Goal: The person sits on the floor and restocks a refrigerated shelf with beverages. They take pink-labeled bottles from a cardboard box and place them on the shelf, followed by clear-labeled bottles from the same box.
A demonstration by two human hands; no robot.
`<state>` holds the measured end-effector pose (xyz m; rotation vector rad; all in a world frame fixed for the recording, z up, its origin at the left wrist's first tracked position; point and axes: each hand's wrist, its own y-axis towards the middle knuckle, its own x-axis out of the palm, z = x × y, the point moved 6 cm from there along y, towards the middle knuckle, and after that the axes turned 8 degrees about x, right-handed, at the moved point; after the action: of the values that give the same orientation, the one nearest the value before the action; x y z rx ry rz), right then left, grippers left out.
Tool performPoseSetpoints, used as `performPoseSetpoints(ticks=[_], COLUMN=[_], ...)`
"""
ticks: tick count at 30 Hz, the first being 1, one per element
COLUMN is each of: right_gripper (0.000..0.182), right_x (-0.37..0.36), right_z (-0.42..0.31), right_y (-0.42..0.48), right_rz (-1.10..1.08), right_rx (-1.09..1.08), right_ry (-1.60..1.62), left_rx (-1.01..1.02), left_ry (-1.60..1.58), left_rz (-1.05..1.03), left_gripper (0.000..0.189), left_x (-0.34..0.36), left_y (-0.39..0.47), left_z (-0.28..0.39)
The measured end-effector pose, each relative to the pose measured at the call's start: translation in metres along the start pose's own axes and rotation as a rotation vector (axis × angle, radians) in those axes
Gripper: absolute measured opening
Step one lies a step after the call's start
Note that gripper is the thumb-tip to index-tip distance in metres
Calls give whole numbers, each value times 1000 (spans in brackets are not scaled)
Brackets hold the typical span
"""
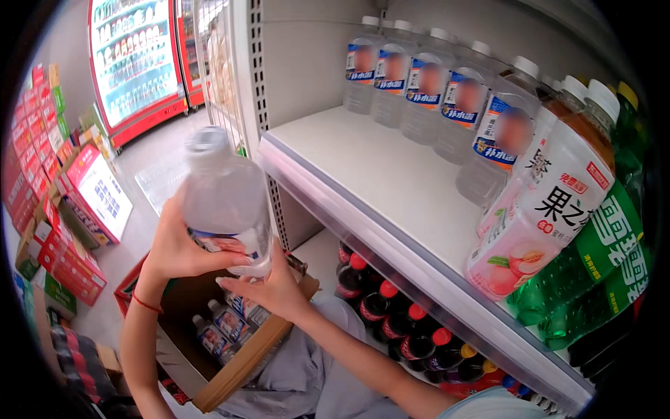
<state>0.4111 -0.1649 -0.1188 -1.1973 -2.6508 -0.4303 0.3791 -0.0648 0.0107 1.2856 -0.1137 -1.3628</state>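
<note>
A large clear plastic bottle (225, 194) with a white cap and a blue-edged label is held up in both my hands, tilted a little. My left hand (180, 243) wraps its left side, the thumb lying across the label. Low on the bottle, my right hand (275, 283) grips the right side near the base. Below them an open cardboard box (251, 361) holds several similar bottles (222, 324). To the right, a row of matching bottles (421, 97) stands upright on the white shelf (366, 157).
Peach-drink bottles (544, 209) and green soda bottles (581, 272) stand at the shelf's right. Dark cola bottles (387, 309) with red caps fill the level below. A raised clear price strip (419, 262) edges the shelf. Cartons (73, 262) and a lit drinks fridge (136, 57) are at left.
</note>
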Motion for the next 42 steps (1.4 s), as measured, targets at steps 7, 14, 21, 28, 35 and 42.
performPoseSetpoints(ticks=[7,14,21,28,35,42], right_gripper=[64,53,50,37,31,20], right_x=[15,3,12,12,7,4], right_z=[17,16,28,20,11,-3], right_y=[3,3,7,3,0,-2], right_rz=[-137,-94,-81,-103,-109,-53], right_rx=[-36,-22,-93,-50,-15,-96], right_ry=[-185,-289,-337,-387,-360,-336], left_rx=[-29,352,157,140,1,-146], left_ry=[-73,-339,-519,-513,-397,-220], left_rz=[582,371,189,54,-280,-351], left_gripper=[26,22,54,50,54,44], left_x=[-37,32,94,133,160,169], left_y=[18,119,152,175,212,213], left_z=[12,80,59,43,43,15])
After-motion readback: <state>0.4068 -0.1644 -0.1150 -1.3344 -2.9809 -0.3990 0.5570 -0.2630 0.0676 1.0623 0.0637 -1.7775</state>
